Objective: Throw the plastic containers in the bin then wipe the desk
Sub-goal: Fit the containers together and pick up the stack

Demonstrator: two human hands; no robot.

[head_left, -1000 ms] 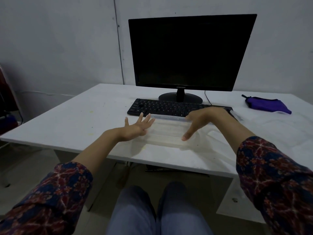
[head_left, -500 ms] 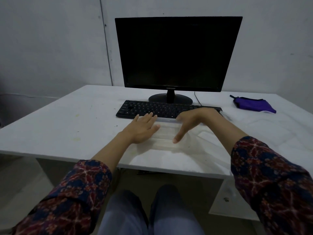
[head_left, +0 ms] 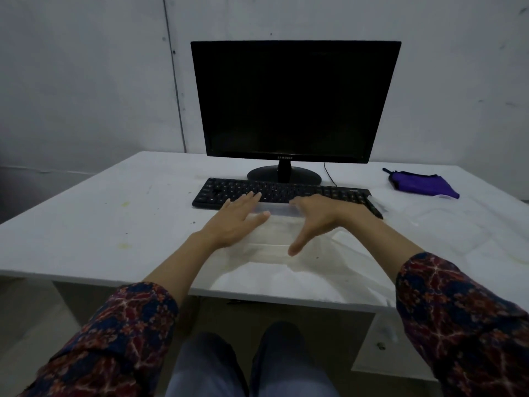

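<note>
Container btwn hands, keyboard just behind.

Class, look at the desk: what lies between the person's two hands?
In the head view, a clear plastic container lies between the left hand and right hand, before the keyboard.
</note>
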